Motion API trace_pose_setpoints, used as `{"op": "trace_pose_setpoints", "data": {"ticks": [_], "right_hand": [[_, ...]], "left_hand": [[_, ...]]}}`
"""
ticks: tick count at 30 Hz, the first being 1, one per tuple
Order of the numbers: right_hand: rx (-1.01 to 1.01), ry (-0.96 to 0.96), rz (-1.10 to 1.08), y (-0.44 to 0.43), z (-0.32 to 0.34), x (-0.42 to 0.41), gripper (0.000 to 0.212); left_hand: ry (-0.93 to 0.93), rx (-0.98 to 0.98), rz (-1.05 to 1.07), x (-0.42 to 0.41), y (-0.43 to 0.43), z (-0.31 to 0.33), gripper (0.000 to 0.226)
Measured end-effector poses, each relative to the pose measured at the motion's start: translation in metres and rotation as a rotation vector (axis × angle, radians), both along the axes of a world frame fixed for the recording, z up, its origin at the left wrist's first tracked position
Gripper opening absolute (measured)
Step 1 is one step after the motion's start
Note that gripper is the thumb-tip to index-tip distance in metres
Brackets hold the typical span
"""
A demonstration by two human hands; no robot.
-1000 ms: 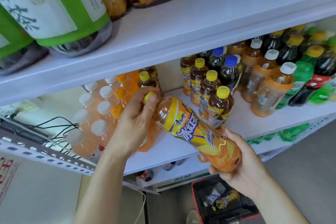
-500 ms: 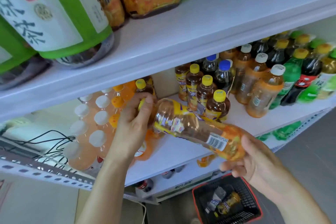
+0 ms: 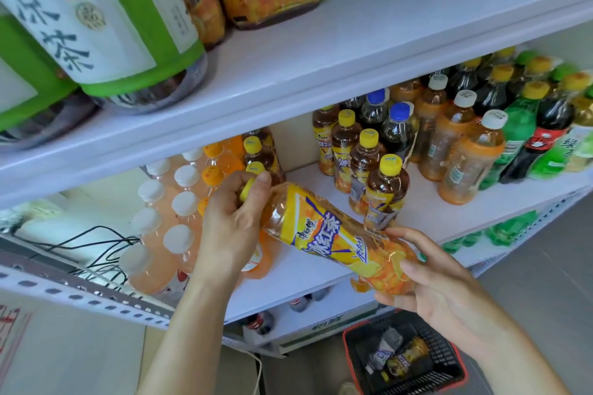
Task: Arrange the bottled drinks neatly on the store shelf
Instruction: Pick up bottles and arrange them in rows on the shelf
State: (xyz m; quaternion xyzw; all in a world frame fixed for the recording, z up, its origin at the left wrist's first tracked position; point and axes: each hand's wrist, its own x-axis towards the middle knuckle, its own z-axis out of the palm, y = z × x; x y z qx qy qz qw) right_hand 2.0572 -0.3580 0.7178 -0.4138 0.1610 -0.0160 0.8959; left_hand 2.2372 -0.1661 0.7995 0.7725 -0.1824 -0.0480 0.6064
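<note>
An iced tea bottle point(image 3: 333, 236) with a yellow cap and yellow-orange label lies almost flat in front of the white middle shelf point(image 3: 308, 263). My left hand point(image 3: 232, 224) grips its cap and neck. My right hand point(image 3: 426, 279) holds its base from below. Behind it on the shelf stands a row of matching yellow-capped tea bottles point(image 3: 369, 170). To the left stand pale pink bottles with white caps point(image 3: 167, 231) and orange-capped bottles point(image 3: 218, 163).
White-capped orange bottles point(image 3: 465, 151), blue-capped dark bottles point(image 3: 396, 125), green and cola bottles point(image 3: 539, 131) fill the shelf's right. Large bottles point(image 3: 106, 9) stand on the upper shelf point(image 3: 353, 42). A red-rimmed basket point(image 3: 407, 359) with drinks sits on the floor below. Black cables point(image 3: 80, 244) hang at left.
The bottle has been turned in my hands: its barcode side faced up half a second ago, now the printed front label shows. Both hands kept their hold.
</note>
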Motion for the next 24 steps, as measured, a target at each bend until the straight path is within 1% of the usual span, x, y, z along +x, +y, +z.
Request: {"op": "trace_pose_setpoints", "data": {"ticks": [2,3,4,6,8,10,12,15,17,20,22,24], "right_hand": [[0.005,0.023,-0.024,0.002,0.002,-0.001,0.042],[0.015,0.045,-0.034,0.002,0.004,-0.001,0.039],[0.032,0.072,-0.035,0.003,0.005,-0.001,0.04],[0.072,0.129,-0.033,0.002,0.006,-0.001,0.049],[0.097,0.171,0.001,0.0,0.004,-0.001,0.06],[0.102,0.207,0.041,-0.002,0.002,0.0,0.068],[0.1,0.229,0.086,-0.003,-0.001,0.001,0.074],[0.112,0.228,0.1,-0.003,-0.004,0.003,0.076],[0.137,0.174,0.037,-0.003,-0.004,0.004,0.068],[0.13,0.007,-0.036,-0.006,0.001,0.005,0.05],[0.04,-0.051,-0.047,-0.007,0.003,0.005,0.05],[-0.002,-0.045,-0.086,-0.007,0.003,0.005,0.05]], "left_hand": [[-0.008,-0.002,-0.045,0.0,0.001,0.002,0.026],[-0.014,-0.005,-0.082,0.0,0.001,0.004,0.019],[-0.009,-0.016,-0.129,-0.001,0.002,0.006,0.012],[0.053,-0.072,-0.247,-0.001,0.005,0.009,0.007],[0.126,-0.134,-0.35,-0.001,0.008,0.012,0.013],[0.153,-0.168,-0.398,-0.001,0.008,0.015,0.012],[0.133,-0.161,-0.377,-0.004,0.004,0.017,0.01],[0.063,-0.121,-0.262,-0.009,-0.004,0.014,0.014],[0.057,-0.159,-0.193,-0.011,-0.007,0.014,0.02],[0.04,-0.229,-0.124,-0.011,-0.011,0.015,0.031],[0.063,-0.231,-0.089,-0.011,-0.012,0.015,0.034],[0.069,-0.193,-0.083,-0.009,-0.01,0.015,0.03]]}}
